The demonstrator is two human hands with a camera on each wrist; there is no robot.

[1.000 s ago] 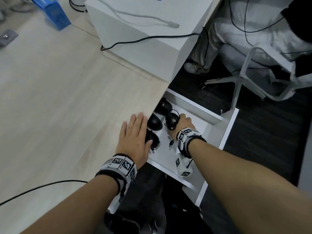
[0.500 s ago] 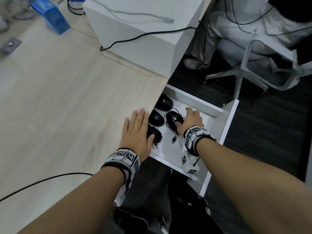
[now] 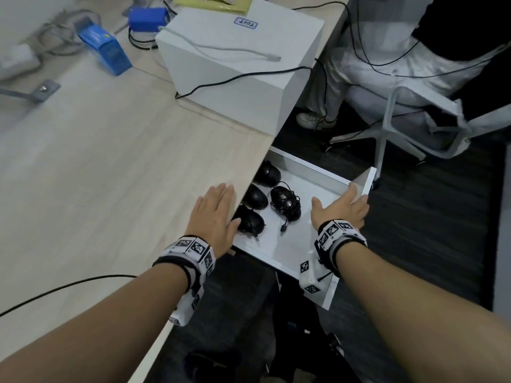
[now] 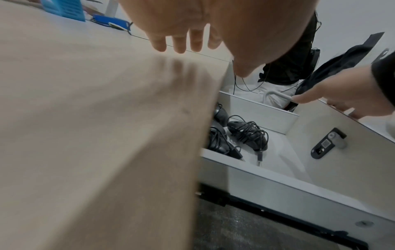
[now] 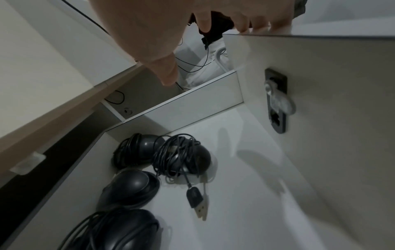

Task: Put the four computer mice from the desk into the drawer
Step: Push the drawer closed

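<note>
Several black mice lie in the open white drawer (image 3: 290, 248). Three sit in a row by the desk edge: far (image 3: 269, 174), middle (image 3: 255, 196), near (image 3: 250, 222). One wrapped in its cable (image 3: 286, 203) lies beside them, its USB plug (image 5: 196, 199) loose on the drawer floor. My left hand (image 3: 215, 214) rests flat on the desk edge above the near mouse. My right hand (image 3: 340, 208) reaches to the drawer front (image 3: 366, 179), fingers (image 5: 256, 25) lying over its top edge, thumb spread, holding nothing.
A white box (image 3: 237, 67) with cables stands on the desk behind the drawer. Blue boxes (image 3: 106, 51) lie far left. A black cable (image 3: 69, 286) crosses the near desk. A seated person (image 3: 345, 78) and a white chair base (image 3: 387, 128) are right of the drawer.
My right hand has let go of the cable-wrapped mouse and moved right to the drawer front. The left hand has stayed flat on the desk edge.
</note>
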